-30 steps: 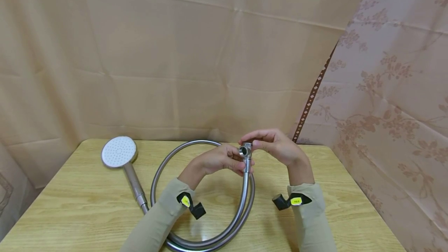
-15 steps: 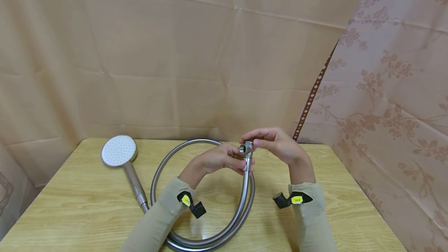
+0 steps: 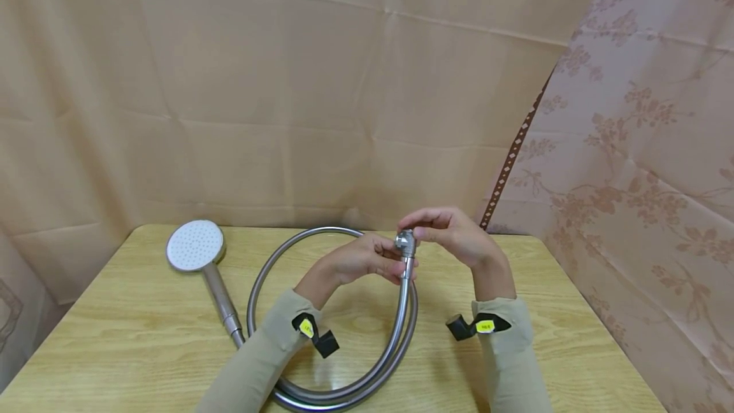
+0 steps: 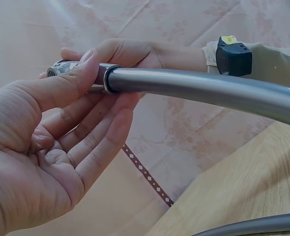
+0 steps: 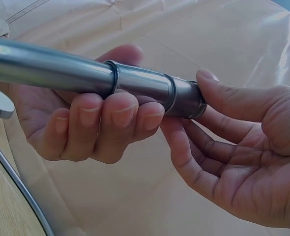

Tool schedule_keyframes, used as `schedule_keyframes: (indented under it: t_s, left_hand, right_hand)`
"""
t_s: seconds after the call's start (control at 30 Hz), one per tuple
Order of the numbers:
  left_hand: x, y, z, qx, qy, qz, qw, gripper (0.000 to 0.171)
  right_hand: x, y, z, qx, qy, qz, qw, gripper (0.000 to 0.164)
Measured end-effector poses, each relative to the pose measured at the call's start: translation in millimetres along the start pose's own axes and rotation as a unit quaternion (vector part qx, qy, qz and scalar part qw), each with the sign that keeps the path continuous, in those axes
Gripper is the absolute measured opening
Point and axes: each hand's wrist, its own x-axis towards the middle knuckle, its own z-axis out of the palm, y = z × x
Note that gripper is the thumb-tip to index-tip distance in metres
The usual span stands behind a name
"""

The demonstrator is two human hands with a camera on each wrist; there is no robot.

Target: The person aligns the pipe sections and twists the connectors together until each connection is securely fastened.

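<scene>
At the tip of the flexible metal shower hose (image 3: 397, 336), the chrome end nut (image 5: 144, 82) sits between the thumb and fingers of my left hand (image 3: 357, 261). A short chrome fitting (image 3: 405, 243) with a side outlet is fitted against that nut. Thumb and fingertips of my right hand (image 3: 461, 239) pinch the fitting, seen also in the right wrist view, where it meets the nut end to end. Threads inside the fitting's outlet (image 4: 51, 72) show in the left wrist view. Whether the nut is fully screwed in cannot be told.
To the left lies a shower head (image 3: 195, 246) with a white face, its handle joined to the hose. The hose coils over the wooden table (image 3: 499, 387). A beige curtain (image 3: 258, 94) hangs behind, and a floral cloth (image 3: 642, 145) is at the right.
The fitting has turned in my right fingers: its side outlet, facing left toward the camera before, now points more away. Both hands stay almost in place.
</scene>
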Motion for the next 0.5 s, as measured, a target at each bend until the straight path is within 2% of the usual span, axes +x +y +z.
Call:
schedule_keyframes:
  t_s: [0.13, 0.23, 0.33, 0.5]
  left_hand:
    - [0.4, 0.6, 2.4, -0.007, 0.005, 0.003, 1.0000, 0.038]
    - [0.8, 0.7, 3.4, -0.015, 0.008, 0.003, 0.9998, 0.033]
    - [1.2, 0.0, 2.8, -0.022, 0.006, 0.002, 0.9997, 0.021]
    - [0.5, 0.1, 1.0, -0.024, -0.002, 0.006, 0.9997, 0.015]
  right_hand:
    - [0.1, 0.3, -0.3, -0.005, -0.006, -0.005, 1.000, 0.025]
    - [0.2, 0.3, -0.6, -0.015, -0.028, -0.022, 0.999, 0.025]
    - [0.2, -0.4, -0.9, -0.019, -0.051, -0.038, 0.998, 0.028]
    - [0.6, -0.1, -1.8, -0.017, -0.065, -0.047, 0.997, 0.029]
